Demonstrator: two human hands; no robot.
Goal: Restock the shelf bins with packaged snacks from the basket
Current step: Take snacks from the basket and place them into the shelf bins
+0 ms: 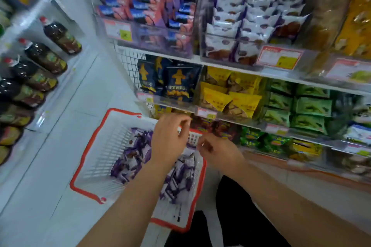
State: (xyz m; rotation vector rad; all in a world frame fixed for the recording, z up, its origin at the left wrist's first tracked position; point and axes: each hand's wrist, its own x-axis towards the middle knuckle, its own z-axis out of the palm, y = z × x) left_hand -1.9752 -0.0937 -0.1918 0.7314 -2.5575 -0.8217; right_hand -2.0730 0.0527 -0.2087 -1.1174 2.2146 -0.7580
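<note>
A tall white shelf unit (236,67) fills the right side of the view, its tiers lined with clear plastic bins (158,43) that carry orange-and-yellow price tags (280,57). The top tier holds blue-and-pink snack packs (148,6), then white-and-purple packets with brown cakes printed on them (241,24), then yellow bags at the far right. The tier below holds dark navy bags with a gold figure (178,84), yellow bags (226,94) and green packets (303,106). Lower tiers carry red, green and yellow packs, too blurred to tell apart further.

Across the pale tiled floor (60,146), on the left, a second white shelf holds a row of dark sauce bottles with red caps and yellow-green labels (60,36).

A white slatted plastic basket with an orange-red rim (96,158) stands on the floor in front of the shelf unit, just beside its lowest tiers. Inside it lies a loose heap of small white-and-purple wrapped snacks (132,158), piled toward the middle and the near right part of the basket.

Both bare forearms reach forward over the basket. The left hand (170,138) hangs above the heap with fingers loosely bent and grasping nothing. The right hand (216,149) is near the basket's far right rim, its thumb and fingers drawn close together; motion blur hides whether they pinch anything. The two hands are near each other but apart. Dark trousers (230,206) show below the right forearm.
</note>
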